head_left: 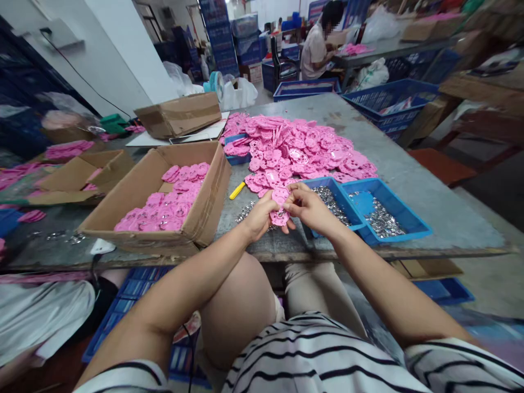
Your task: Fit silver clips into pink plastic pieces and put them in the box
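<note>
My left hand (260, 215) and my right hand (308, 207) meet over the table's near edge, both closed on pink plastic pieces (280, 206) held between them. Fingertips of both hands pinch the top piece. Right behind the hands lies a big heap of the same pink pieces (301, 150). Two blue trays (403, 214) with small silver metal parts (380, 221) stand just to the right of my right hand. Loose silver parts (245, 212) lie by my left hand.
A cardboard box (208, 204) partly filled with pink pieces stands to the left, with more boxes (180, 114) behind it. A yellow tool (237, 190) lies near the heap. Blue crates (385, 101) stand beyond the grey table (429, 196). Another person (317, 46) sits at a far table.
</note>
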Demonstrator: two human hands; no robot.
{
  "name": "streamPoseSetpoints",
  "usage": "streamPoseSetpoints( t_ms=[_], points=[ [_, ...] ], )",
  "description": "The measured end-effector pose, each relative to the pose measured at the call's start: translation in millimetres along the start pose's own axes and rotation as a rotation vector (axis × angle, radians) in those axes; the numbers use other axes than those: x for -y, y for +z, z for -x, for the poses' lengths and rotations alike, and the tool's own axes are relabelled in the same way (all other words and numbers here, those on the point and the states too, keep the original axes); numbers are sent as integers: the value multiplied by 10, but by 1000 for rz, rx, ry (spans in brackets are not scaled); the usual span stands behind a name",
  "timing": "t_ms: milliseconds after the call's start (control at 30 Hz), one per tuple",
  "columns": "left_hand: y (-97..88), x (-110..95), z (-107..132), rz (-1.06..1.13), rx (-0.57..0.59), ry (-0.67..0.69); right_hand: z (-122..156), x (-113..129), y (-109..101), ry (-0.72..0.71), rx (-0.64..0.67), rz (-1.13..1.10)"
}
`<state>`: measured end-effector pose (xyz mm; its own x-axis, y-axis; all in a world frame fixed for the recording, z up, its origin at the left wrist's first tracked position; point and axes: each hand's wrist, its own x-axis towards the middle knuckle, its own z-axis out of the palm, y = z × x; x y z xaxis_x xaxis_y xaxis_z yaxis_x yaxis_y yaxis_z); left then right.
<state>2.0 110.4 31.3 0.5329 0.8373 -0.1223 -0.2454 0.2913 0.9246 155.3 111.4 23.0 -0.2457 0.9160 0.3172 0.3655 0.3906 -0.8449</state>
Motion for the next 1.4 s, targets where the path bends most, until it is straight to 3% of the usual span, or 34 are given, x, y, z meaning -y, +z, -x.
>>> streamPoseSetpoints(
  t_ms=[467, 733, 833, 933, 1033, 1200, 1300, 1400],
  points=[
    [30, -21, 20, -117, -68, 87, 71, 26, 97, -14, -178, -58],
    [22, -58, 54, -145, -76, 89, 113, -23, 183, 19, -514, -289],
    [13, -57, 45, -122, -99, 106, 201, -67, 243, 40, -560, -287],
    [20, -70, 10, -70, -111, 127, 333, -138, 299, 27, -511, -227],
    [28, -139, -40, -23, -181, 171, 437, -264, 325, 54, -379, -164],
    [-35, -494, -38, 96, -266, 218, 526, -513, 317, 86, -163, -58],
    [-271, -846, 1, 115, -300, 241, 587, -650, 290, 91, -82, 20],
    [-751, -1216, 19, 15, -517, 290, 659, -758, 272, 114, -45, 83]
  ],
)
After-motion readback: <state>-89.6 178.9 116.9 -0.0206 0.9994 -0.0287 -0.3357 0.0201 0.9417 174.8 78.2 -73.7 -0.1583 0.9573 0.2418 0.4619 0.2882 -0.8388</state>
